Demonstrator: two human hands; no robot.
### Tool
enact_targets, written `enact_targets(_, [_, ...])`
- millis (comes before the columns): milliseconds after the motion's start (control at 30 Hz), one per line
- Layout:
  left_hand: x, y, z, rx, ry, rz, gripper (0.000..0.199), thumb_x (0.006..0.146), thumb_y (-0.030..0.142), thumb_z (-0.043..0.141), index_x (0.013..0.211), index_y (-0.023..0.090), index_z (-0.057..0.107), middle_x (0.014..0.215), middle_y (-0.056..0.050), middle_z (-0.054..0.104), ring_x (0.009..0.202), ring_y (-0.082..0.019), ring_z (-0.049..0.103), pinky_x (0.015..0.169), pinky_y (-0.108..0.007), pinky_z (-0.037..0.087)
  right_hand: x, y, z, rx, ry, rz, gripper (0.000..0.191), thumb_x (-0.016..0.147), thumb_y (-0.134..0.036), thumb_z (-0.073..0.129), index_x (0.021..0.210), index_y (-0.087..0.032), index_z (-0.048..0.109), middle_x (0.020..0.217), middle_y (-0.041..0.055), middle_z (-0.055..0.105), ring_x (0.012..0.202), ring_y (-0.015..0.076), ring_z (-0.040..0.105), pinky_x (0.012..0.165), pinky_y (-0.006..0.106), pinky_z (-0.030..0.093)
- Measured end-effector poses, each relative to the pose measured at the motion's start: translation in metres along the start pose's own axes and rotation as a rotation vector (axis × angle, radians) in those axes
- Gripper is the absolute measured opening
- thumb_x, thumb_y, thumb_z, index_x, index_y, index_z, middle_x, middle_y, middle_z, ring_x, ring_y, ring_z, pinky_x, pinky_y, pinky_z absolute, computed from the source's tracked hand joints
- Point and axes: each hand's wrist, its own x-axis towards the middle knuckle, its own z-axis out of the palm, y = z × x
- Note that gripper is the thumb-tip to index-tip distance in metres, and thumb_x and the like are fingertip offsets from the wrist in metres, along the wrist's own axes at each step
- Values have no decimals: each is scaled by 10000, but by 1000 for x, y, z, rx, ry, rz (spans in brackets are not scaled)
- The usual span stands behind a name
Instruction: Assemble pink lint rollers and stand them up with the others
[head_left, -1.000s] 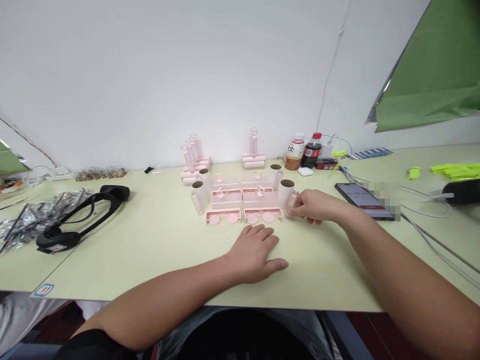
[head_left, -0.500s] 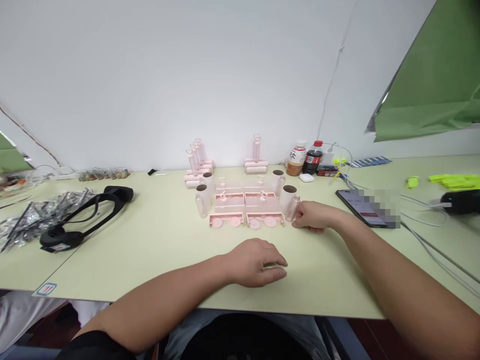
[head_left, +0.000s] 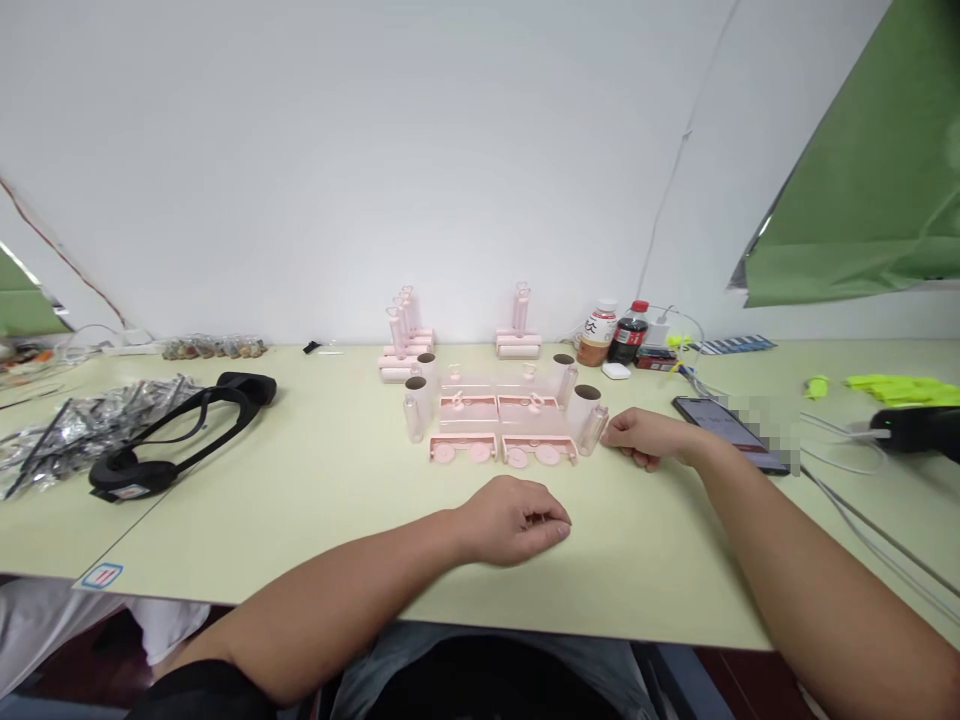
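Note:
My left hand (head_left: 516, 520) rests on the table in front of the pink parts. Its fingers curl toward the thumb, and nothing shows between them. My right hand (head_left: 641, 438) is bent at the wrist, its fingers drawn together beside a small clear pink tube (head_left: 592, 432). A slight gap seems to lie between fingertips and tube. Behind that tube stands a white roll (head_left: 581, 408) with a brown core. Two pink holders with round discs (head_left: 463, 448) lie in the front row. Pink trays with clear covers (head_left: 469, 420) lie behind them, flanked by more rolls and tubes.
Assembled-looking pink roller pieces (head_left: 517, 340) stand near the wall. Two drink bottles (head_left: 628, 335), a phone (head_left: 731, 435) and white cables (head_left: 847, 455) are on the right. A black headset (head_left: 187, 440) and silvery packets (head_left: 97, 430) lie to the left.
My right hand has drawn slightly away from the clear tube. My left thumb and fingertips have come together. The camera view has shifted a little.

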Motion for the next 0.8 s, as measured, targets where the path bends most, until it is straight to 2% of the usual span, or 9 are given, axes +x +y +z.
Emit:
enact_targets(100, [0, 1, 2, -15, -9, -4, 223, 879, 292, 538, 878, 160, 719, 798, -41, 701, 707, -112, 608, 681, -196, 456, 6, 8, -3, 86, 80, 1, 433, 770, -529, 655, 601, -197, 435, 461, -35, 454, 379, 71, 413, 358, 202, 340])
enact_targets(233, [2, 2, 3, -44, -25, -5, 214, 868, 277, 547, 857, 151, 720, 776, -40, 693, 685, -108, 594, 663, -193, 449, 10, 10, -3, 155, 142, -16, 398, 819, -513, 613, 643, -195, 450, 474, -39, 463, 375, 66, 419, 350, 191, 322])
enact_targets(667, [2, -6, 2, -113, 10, -197, 215, 856, 277, 545, 865, 151, 718, 747, -24, 683, 659, -102, 568, 622, -195, 427, 13, 1, 4, 154, 199, -80, 272, 850, -383, 605, 714, -196, 461, 604, -41, 491, 375, 56, 442, 325, 196, 309])
enact_targets(800, [2, -6, 2, -114, 13, -212, 204, 849, 275, 556, 857, 153, 719, 736, -22, 676, 643, -100, 558, 604, -195, 415, 14, 0, 5, 142, 201, -88, 239, 861, -349, 584, 722, -193, 467, 617, -38, 493, 375, 55, 441, 321, 196, 304])
